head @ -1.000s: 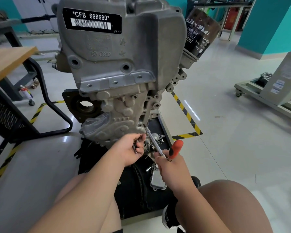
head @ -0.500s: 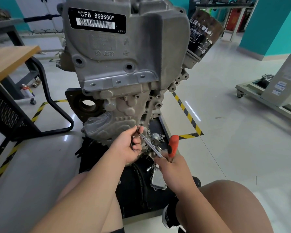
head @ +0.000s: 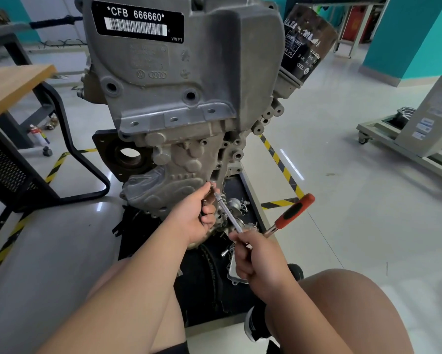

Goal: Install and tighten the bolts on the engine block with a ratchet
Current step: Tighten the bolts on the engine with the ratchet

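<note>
Holds the ratchet (head: 294,213) by its head in the curled right hand (head: 258,259) at lower centre, with the left hand (head: 194,218) pinching the tip of the bar (head: 226,213) against the lower edge of the engine block (head: 189,98) at upper centre, probably to seat it on a hidden bolt.

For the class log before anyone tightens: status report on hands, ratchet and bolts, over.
Left hand holding bolts at engine block's lower edge. Right hand gripping ratchet at its head, extension angled up to left fingertips. Bolt seating hidden.
</note>
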